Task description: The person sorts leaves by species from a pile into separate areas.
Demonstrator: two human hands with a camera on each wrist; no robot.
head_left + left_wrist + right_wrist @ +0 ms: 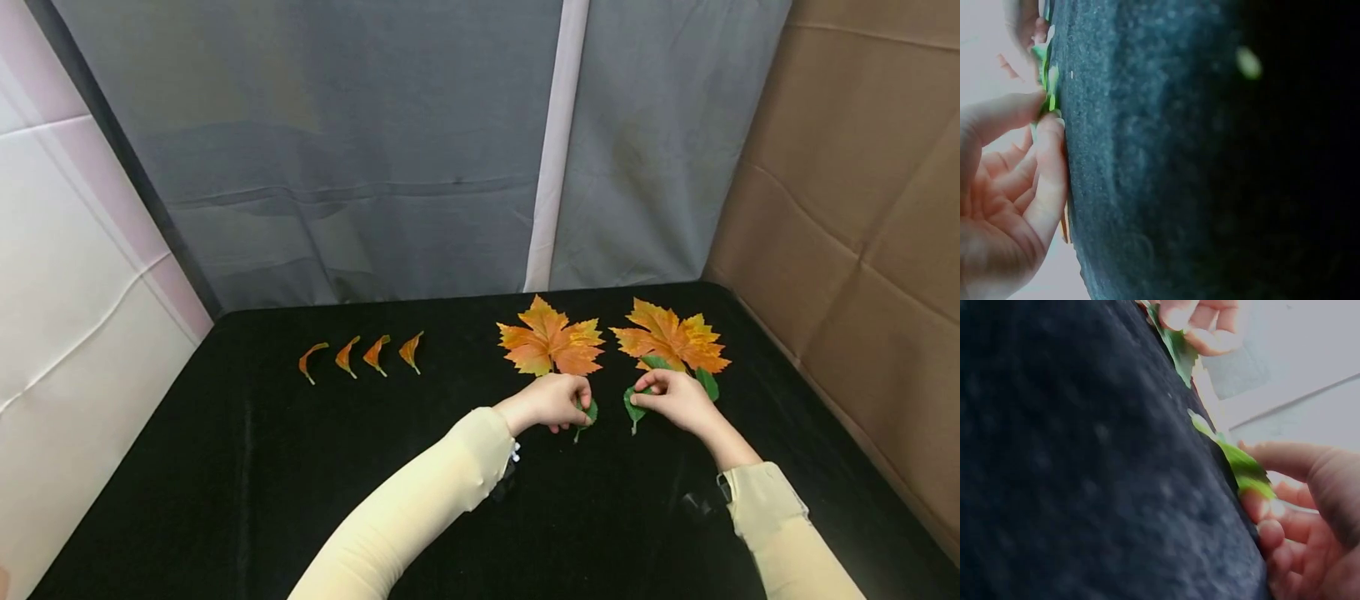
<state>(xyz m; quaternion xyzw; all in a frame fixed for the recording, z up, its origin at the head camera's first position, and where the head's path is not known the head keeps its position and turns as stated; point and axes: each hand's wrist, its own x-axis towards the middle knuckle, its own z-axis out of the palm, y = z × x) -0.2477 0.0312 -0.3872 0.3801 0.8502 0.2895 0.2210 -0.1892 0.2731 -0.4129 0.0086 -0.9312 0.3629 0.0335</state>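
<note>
Four small orange leaves (375, 356) start the line, in a row well to the left of the left hand (551, 400), out of its fingers' reach. Next along, just beyond those same fingers, a near-side broad leaf (551, 337) spreads its orange points, so the wrist should be kept off that toothed edge. And now the left hand itself: thumb and forefinger pinched narrow on the left green leaf (592, 412), stem poking out on the near side of the grip. Light pressure is wanted, I'd judge; a thin blade could crease, and a slow release should help it lie flat on the table (300, 483). Across the gap, to the right of those fingers, comes the right green leaf (634, 408), stem also toward the person, held by the right hand (675, 398) between thumb and fingers. Good technique: level the pair, stems matched, before either grip loosens. Beyond the right fingers lies the far-right broad leaf (671, 333), and careful with the knuckles! One spare green leaf (656, 362) peeks out just past them, while an outer green leaf (707, 383) shows just to their right, both easy to nudge.
</note>
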